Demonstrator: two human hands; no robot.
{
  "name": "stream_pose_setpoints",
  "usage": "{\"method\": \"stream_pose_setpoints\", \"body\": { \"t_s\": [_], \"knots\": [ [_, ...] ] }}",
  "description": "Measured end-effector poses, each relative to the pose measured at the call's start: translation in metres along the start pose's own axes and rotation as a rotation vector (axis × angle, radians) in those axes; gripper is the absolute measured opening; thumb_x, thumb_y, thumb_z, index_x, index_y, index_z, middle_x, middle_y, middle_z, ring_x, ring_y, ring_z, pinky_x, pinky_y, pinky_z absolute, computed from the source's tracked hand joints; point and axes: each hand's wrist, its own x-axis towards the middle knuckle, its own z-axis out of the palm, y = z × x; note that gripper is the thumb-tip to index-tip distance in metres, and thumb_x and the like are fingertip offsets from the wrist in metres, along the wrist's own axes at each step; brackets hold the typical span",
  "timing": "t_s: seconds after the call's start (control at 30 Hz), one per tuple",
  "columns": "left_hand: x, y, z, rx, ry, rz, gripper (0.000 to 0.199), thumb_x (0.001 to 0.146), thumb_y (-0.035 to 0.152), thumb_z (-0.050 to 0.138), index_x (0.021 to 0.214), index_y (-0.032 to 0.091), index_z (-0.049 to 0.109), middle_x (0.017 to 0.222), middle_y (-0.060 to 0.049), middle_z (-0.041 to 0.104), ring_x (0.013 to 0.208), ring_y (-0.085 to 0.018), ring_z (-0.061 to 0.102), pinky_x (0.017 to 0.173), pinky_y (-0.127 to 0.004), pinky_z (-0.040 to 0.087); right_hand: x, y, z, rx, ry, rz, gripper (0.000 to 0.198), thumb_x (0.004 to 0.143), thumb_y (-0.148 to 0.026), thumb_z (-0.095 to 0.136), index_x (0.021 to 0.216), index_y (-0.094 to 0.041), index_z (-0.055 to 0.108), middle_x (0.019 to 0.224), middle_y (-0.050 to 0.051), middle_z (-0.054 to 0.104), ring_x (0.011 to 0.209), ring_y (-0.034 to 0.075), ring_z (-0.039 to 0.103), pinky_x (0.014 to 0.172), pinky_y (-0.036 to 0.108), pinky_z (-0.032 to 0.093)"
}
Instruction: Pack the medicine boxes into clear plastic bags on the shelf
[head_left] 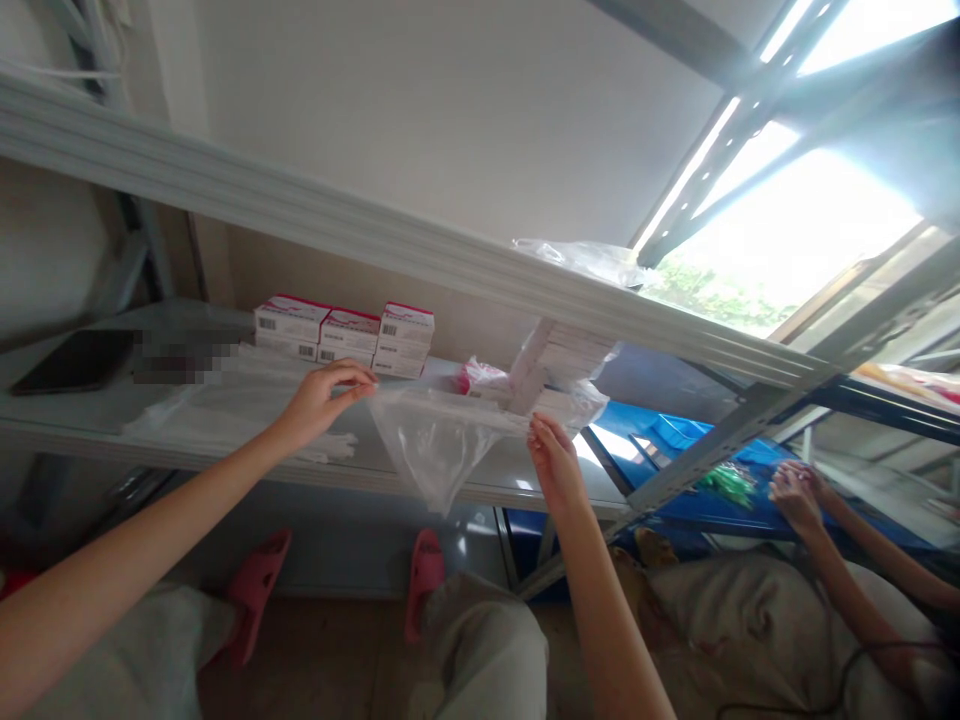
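A clear plastic bag (439, 445) hangs stretched between my two hands over the front edge of the shelf. My left hand (330, 393) pinches its upper left corner between thumb and fingers. At the other end, my right hand (553, 455) grips the upper right part with closed fingers. Behind the bag, several small white and pink boxes (349, 335) are stacked on the shelf. More white boxes in clear plastic (559, 365) sit behind my right hand, with a pink and white packet (482, 376) to their left.
Flat clear bags (232, 405) lie on the grey shelf (67, 410), near a dark tablet-like object (79, 361). A metal beam (360, 250) crosses above. On the right, a co-worker's hands (796, 495) are near green items (727, 482) and a blue tray (679, 435).
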Motion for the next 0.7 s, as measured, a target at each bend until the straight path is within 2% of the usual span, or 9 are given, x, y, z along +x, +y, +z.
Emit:
{"method": "stream_pose_setpoints", "body": {
  "t_s": [0.13,0.2,0.33,0.4,0.53,0.6,0.7],
  "knots": [
    [-0.005,-0.003,0.008,-0.061,0.057,-0.101,0.034,0.079,0.051,0.058,0.081,0.018,0.063,0.082,-0.002,0.067,0.081,-0.019,0.061,0.08,-0.031,0.048,-0.011,0.0,0.002,-0.035,-0.051,-0.07,0.033,0.058,-0.04,0.08,0.083,-0.023,0.07,0.078,0.0,0.064,0.07,0.012,0.056,0.066,0.026,0.046],
    [-0.006,-0.002,0.013,-0.061,0.082,-0.108,0.033,0.08,0.051,0.057,0.083,0.018,0.062,0.081,-0.002,0.066,0.08,-0.018,0.061,0.08,-0.031,0.048,-0.02,0.0,0.005,-0.077,-0.141,-0.082,0.035,0.056,-0.037,0.082,0.086,-0.024,0.071,0.082,0.001,0.065,0.077,0.015,0.058,0.072,0.028,0.046],
    [-0.005,0.005,0.017,-0.07,0.114,-0.061,0.031,0.081,0.049,0.056,0.084,0.019,0.062,0.097,-0.005,0.065,0.096,-0.021,0.059,0.08,-0.029,0.047,-0.035,0.0,0.009,-0.236,-0.371,-0.061,0.046,0.044,-0.027,0.088,0.088,-0.024,0.074,0.085,0.002,0.069,0.082,0.02,0.059,0.076,0.032,0.046],
    [-0.004,0.008,0.016,-0.119,0.113,-0.06,0.031,0.079,0.05,0.058,0.081,0.019,0.061,0.103,-0.006,0.064,0.102,-0.022,0.056,0.08,-0.029,0.046,-0.039,-0.001,0.009,-0.365,-0.385,-0.082,0.039,0.045,-0.024,0.088,0.082,-0.024,0.075,0.078,0.002,0.069,0.075,0.019,0.058,0.073,0.033,0.046],
    [-0.004,0.01,0.007,-0.23,0.011,-0.143,0.033,0.074,0.052,0.062,0.075,0.019,0.06,0.083,-0.004,0.064,0.083,-0.018,0.058,0.075,-0.027,0.045,-0.039,0.0,0.004,-0.552,-0.313,-0.209,0.016,0.057,-0.027,0.082,0.071,-0.024,0.075,0.068,0.001,0.067,0.065,0.017,0.053,0.067,0.031,0.043],
    [-0.004,0.009,0.002,-0.25,-0.043,-0.151,0.032,0.073,0.051,0.064,0.072,0.018,0.06,0.072,-0.001,0.06,0.072,-0.015,0.055,0.068,-0.025,0.044,-0.038,-0.001,0.0,-0.612,-0.351,-0.253,0.013,0.059,-0.028,0.081,0.069,-0.024,0.075,0.068,0.001,0.067,0.064,0.016,0.052,0.066,0.03,0.042],
    [-0.002,0.006,-0.006,-0.241,-0.124,-0.143,0.031,0.073,0.049,0.064,0.071,0.018,0.06,0.067,0.001,0.056,0.064,-0.013,0.051,0.062,-0.023,0.042,-0.033,-0.003,-0.005,-0.676,-0.437,-0.288,0.009,0.063,-0.029,0.08,0.064,-0.023,0.073,0.065,0.001,0.064,0.063,0.016,0.051,0.064,0.029,0.04]
  ]
}}
